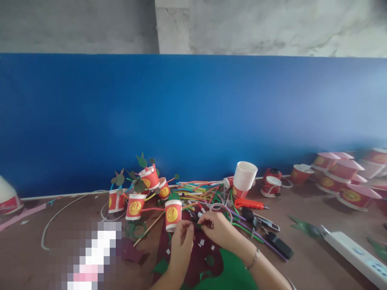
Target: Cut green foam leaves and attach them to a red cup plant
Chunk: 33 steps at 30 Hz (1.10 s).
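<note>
My left hand (182,237) is closed, thumb and fingertips brought together, just in front of a red and white paper cup (173,215) with a yellow emblem. Close beside it, my right hand (216,226) makes a pinch, its wrist wearing a bracelet (256,257). Something small and dark may lie between the fingertips, but I cannot make it out. Beneath both hands is a dark maroon sheet (193,257) with small white bits (202,242) on it. Green sheet material (232,274) lies nearest me.
More decorated cups (135,207) stand at the left, and colourful pipe cleaners or sticks (196,188) lie behind. A stack of cups (244,179), an orange cutter (249,204), keys with a black fob (278,244) and a white power strip (356,253) are on the right. A blue panel (193,117) rises behind.
</note>
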Motion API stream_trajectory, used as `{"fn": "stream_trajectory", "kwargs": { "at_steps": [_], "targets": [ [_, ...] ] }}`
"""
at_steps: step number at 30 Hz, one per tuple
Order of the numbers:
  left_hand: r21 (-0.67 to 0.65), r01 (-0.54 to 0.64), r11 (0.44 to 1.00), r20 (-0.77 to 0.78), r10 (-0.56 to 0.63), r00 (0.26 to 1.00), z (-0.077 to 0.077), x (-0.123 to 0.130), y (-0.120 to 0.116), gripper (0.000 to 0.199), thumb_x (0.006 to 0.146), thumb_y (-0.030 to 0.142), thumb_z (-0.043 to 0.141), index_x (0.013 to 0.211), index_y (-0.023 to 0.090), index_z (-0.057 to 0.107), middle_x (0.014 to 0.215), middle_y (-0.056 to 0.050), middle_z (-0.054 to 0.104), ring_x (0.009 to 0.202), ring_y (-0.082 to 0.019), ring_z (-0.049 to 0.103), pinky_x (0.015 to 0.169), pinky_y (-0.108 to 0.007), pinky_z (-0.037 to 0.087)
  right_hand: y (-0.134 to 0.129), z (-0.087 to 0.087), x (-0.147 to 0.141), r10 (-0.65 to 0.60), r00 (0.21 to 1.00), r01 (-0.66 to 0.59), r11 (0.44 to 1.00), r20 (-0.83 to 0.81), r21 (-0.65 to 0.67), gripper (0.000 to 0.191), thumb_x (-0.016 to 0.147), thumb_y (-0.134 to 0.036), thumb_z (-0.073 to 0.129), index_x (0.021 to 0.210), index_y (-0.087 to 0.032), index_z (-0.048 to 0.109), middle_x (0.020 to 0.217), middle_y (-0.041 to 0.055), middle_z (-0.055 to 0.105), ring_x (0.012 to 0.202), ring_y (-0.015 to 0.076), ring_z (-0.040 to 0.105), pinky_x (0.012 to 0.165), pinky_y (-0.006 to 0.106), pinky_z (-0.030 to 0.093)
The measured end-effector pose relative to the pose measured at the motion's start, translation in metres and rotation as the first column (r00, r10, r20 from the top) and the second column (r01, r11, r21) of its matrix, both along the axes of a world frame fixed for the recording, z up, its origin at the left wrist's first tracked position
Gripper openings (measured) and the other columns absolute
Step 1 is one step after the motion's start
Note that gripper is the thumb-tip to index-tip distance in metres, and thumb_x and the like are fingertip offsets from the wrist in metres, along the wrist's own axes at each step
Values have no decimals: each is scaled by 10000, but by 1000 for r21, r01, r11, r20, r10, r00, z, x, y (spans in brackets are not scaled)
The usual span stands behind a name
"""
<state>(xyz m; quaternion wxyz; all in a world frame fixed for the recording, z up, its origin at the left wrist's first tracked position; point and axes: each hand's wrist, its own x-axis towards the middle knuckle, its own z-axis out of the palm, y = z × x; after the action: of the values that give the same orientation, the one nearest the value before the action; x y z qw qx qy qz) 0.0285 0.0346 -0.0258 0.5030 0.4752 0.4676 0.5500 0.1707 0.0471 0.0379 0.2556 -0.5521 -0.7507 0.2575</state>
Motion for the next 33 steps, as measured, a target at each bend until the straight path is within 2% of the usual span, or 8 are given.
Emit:
{"fn": "stream_trajectory", "kwargs": {
  "at_steps": [4, 9, 14, 17, 20, 23, 27, 33],
  "targets": [
    [-36, 143, 989, -57, -145, 988, -3, 3, 2, 477, 758, 599, 503, 554, 180, 399, 477, 69, 362, 455, -70, 352, 447, -194, 281, -8, 0, -11, 6, 999, -10, 995, 38, 96, 191, 642, -63, 462, 691, -168, 614, 682, 10, 625, 620, 119, 536, 561, 201, 358],
    [-70, 130, 989, -59, -134, 989, -2, 4, -1, 485, 774, 617, 449, 601, 165, 463, 509, 50, 429, 418, -61, 370, 396, -187, 256, -3, -3, -4, 30, 997, -37, 996, -78, -86, 166, 703, -142, 486, 750, -171, 642, 652, 7, 640, 595, 127, 558, 539, 199, 389],
    [-129, 167, 977, 32, -164, 986, -3, 2, -1, 523, 783, 612, 416, 895, 125, 569, 704, -29, 607, 347, -62, 462, 313, -180, 291, 13, -3, 20, -215, 974, 199, 961, 68, 193, 190, 757, -164, 447, 712, -176, 631, 735, 38, 647, 715, 164, 573, 672, 249, 403],
    [-112, 158, 981, 73, -150, 986, -4, 1, -1, 528, 784, 601, 431, 976, 125, 556, 807, -66, 636, 407, -78, 537, 339, -182, 376, 17, -3, 34, -290, 931, 249, 949, 223, 194, 207, 756, -147, 437, 708, -191, 635, 765, 39, 652, 765, 173, 576, 691, 251, 380],
    [-114, 172, 978, 80, -164, 983, -4, 2, -1, 492, 786, 595, 442, 904, 130, 551, 734, -51, 634, 395, -73, 527, 331, -165, 370, 18, -7, 46, -292, 891, 272, 956, 348, 107, 212, 713, -114, 455, 696, -200, 648, 743, 33, 661, 737, 170, 579, 648, 242, 352],
    [-120, 189, 975, 92, -178, 980, -3, 3, -1, 482, 779, 606, 446, 861, 139, 535, 696, -38, 620, 388, -75, 524, 323, -160, 361, 17, -15, 52, -173, 898, 184, 983, 405, 11, 199, 639, -86, 491, 664, -197, 654, 736, 27, 665, 739, 167, 582, 636, 233, 341],
    [-96, 207, 974, 91, -198, 976, -3, 3, -1, 464, 794, 605, 425, 864, 156, 516, 741, -33, 606, 419, -81, 532, 335, -168, 362, 15, -21, 49, -120, 902, 120, 992, 416, 26, 184, 610, -88, 517, 689, -183, 653, 822, 46, 673, 858, 193, 579, 722, 244, 352],
    [-22, 154, 988, -83, -155, 984, 2, -2, -8, 412, 860, 532, 378, 930, 170, 561, 504, 56, 433, 443, -93, 445, 413, -180, 336, 10, 3, 32, -242, 868, 210, 970, 434, 119, 98, 671, -140, 489, 713, -175, 570, 712, 46, 636, 720, 192, 572, 658, 260, 331]
  ]
}}
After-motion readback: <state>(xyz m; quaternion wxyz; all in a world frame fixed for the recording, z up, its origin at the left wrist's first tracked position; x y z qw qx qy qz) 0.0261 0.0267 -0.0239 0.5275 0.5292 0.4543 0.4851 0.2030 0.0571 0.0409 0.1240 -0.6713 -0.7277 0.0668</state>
